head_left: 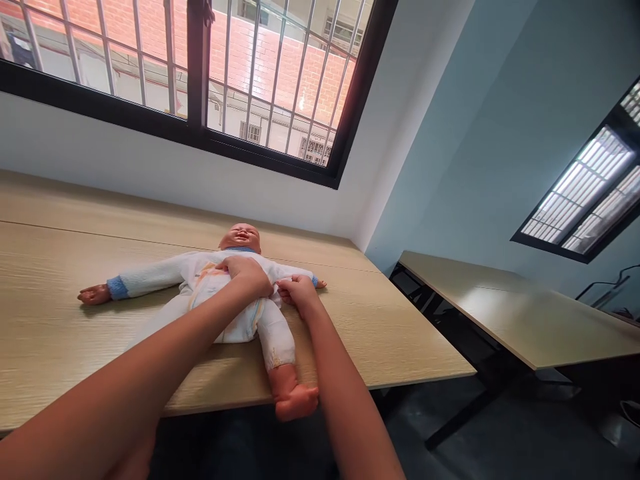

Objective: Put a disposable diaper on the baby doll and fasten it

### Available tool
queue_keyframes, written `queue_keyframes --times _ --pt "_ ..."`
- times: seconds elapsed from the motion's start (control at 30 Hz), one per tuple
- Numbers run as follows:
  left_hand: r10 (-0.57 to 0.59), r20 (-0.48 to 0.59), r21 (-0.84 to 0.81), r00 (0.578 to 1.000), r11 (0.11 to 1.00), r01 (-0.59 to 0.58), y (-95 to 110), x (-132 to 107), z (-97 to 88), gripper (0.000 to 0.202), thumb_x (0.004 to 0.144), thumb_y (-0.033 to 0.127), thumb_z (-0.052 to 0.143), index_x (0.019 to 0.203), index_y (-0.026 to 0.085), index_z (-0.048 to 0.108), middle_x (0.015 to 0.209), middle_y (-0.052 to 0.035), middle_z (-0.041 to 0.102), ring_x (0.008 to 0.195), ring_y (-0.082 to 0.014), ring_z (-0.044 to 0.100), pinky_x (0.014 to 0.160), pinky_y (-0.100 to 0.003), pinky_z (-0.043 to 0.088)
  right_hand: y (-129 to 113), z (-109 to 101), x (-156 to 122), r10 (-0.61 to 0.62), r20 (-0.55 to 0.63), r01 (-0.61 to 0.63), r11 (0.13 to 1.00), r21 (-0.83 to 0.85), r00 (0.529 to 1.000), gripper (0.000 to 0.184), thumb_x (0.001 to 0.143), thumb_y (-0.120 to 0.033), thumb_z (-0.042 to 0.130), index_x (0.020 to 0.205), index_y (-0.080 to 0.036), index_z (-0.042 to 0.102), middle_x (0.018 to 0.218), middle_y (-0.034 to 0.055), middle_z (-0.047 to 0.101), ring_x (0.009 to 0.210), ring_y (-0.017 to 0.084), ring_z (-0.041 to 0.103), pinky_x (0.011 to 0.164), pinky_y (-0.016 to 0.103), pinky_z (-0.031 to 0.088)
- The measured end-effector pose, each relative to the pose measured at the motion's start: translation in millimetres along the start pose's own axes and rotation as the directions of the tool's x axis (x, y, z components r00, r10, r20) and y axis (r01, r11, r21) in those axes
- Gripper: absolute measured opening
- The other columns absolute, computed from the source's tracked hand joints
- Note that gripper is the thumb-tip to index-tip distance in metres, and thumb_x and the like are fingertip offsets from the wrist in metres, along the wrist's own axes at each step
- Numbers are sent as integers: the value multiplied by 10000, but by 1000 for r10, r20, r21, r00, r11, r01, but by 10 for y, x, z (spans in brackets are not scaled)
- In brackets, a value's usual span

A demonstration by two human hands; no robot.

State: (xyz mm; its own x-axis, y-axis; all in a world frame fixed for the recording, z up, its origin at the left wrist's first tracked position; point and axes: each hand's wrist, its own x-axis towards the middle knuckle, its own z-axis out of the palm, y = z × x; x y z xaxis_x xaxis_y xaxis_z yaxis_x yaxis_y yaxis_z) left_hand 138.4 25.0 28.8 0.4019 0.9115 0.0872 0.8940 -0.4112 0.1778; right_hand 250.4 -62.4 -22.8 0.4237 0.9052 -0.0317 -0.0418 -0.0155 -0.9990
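Observation:
A baby doll (240,236) lies on its back on the table, arms spread, dressed in a white top with blue cuffs. Around its hips is a white diaper (243,328) with coloured edging. My left hand (246,275) is curled over the front of the diaper at the belly, most of its fingers hidden. At the diaper's side by the doll's hip, my right hand (299,293) pinches the edge with fingers pressed together. One bare doll foot (296,401) hangs over the table's front edge; my left forearm covers part of the other leg.
The doll lies on a light wood table (380,333) set below a barred window (270,80). Its front edge runs just below the doll. Across a gap to the right stands a second table (500,300), near a wall with another window (585,193).

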Motion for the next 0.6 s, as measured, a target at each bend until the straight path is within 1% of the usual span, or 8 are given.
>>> queue_keyframes --times 0.07,0.1,0.2,0.3,0.43,0.47,0.53,0.6 --pt "-31 -18 61 999 998 32 4 -51 -16 1023 628 489 886 1421 -78 579 1413 -443 543 1313 -603 502 1083 -700 347 3 11 15 8 1 -8 1000 17 1000 218 766 -214 782 687 -173 583 607 -14 609 546 88 508 542 212 414" --pt "-28 -27 82 999 996 30 6 -76 -19 1037 658 517 865 1447 -82 556 1442 -431 522 1332 -576 484 1085 -656 362 3 17 22 12 3 -12 1000 22 1000 206 767 -215 782 693 -167 595 618 -8 623 553 89 522 548 210 422" --pt "22 -54 107 998 994 -16 -1 -136 -8 973 751 528 793 1505 -28 531 1483 -365 507 1352 -514 450 1062 -571 395 4 33 40 29 6 -29 999 28 1000 191 760 -224 798 710 -156 626 639 4 654 568 96 556 557 208 441" --pt "78 -91 125 993 990 -66 -17 -169 12 863 806 480 749 1516 35 542 1498 -314 511 1367 -487 417 1086 -556 365 3 34 54 38 -9 -37 999 36 999 198 755 -232 816 729 -153 636 651 6 667 569 92 564 553 201 446" --pt "134 -128 150 983 982 -114 -3 -194 9 792 829 426 755 1485 22 572 1509 -300 502 1381 -473 396 1116 -538 331 1 22 68 37 -23 -36 998 56 999 242 742 -255 838 724 -155 618 670 17 680 571 88 566 549 199 450" --pt "135 -129 149 982 982 -116 6 -200 1 772 836 418 760 1468 11 584 1503 -308 502 1366 -474 416 1103 -536 341 0 19 70 34 -23 -32 998 60 999 248 738 -260 841 725 -154 617 674 20 683 571 89 566 547 200 448" --pt "126 -116 134 985 985 -110 20 -212 -25 759 839 421 777 1430 -22 601 1462 -337 514 1287 -477 499 1049 -535 381 0 13 72 22 -19 -21 998 67 1000 261 728 -264 849 723 -154 612 669 23 681 571 89 562 537 198 433" --pt "127 -90 105 988 988 -118 10 -218 -60 787 831 443 794 1410 -52 596 1406 -358 535 1188 -455 584 987 -514 432 0 7 73 8 -16 -7 998 70 1000 266 720 -262 852 720 -154 608 654 19 670 566 89 553 523 195 408"
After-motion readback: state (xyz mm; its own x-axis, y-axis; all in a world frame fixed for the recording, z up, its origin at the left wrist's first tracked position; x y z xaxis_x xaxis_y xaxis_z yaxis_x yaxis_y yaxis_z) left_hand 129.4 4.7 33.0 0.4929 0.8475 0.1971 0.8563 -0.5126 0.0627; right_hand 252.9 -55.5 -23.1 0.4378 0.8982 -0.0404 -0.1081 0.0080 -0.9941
